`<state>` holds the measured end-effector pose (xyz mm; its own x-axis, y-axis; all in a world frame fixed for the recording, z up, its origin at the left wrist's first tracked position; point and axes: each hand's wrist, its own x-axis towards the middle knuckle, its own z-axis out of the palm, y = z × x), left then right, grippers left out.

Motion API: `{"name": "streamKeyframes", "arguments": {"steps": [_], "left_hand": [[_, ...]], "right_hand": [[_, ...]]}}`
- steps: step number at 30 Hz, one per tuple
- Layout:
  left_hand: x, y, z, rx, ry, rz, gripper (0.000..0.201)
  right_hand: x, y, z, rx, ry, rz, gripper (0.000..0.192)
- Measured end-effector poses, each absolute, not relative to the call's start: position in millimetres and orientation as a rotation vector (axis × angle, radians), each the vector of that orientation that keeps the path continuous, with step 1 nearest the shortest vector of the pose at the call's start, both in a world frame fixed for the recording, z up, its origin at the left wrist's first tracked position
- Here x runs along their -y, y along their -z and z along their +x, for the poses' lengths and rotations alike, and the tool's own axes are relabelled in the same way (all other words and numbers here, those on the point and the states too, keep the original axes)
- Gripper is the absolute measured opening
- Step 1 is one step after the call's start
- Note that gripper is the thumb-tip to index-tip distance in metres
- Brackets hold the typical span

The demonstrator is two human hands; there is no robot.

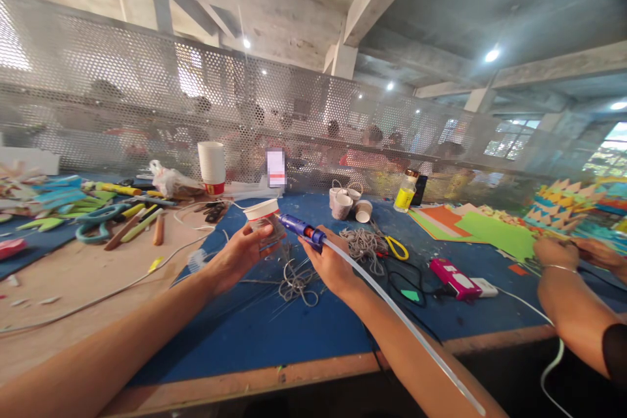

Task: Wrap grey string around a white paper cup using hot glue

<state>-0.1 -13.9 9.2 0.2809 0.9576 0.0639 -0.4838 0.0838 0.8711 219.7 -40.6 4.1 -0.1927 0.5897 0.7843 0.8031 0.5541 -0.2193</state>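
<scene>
My left hand is closed around a paper cup with a white rim and a red band, its lower part wound with grey cord. In my right hand is a blue glue gun, its nozzle at the side of the cup. A long translucent glue stick runs out of the gun's back over my right forearm. Loose grey cord lies on the blue mat below my hands. Whether the nozzle touches the cup I cannot tell.
Small cord-wrapped cups, a cord bundle, yellow-handled scissors and a pink power strip lie rightward. Stacked paper cups stand behind; tools including teal scissors lie left. Another person's hands work at far right.
</scene>
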Motion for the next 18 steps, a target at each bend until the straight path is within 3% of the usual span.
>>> {"name": "streamKeyframes", "arguments": {"steps": [18], "left_hand": [[19.5,-15.5,0.1,-0.635,-1.174,0.946,0.051]], "right_hand": [[39.7,-5.3,220.9,1.876,0.298,-1.158,0.022]]}}
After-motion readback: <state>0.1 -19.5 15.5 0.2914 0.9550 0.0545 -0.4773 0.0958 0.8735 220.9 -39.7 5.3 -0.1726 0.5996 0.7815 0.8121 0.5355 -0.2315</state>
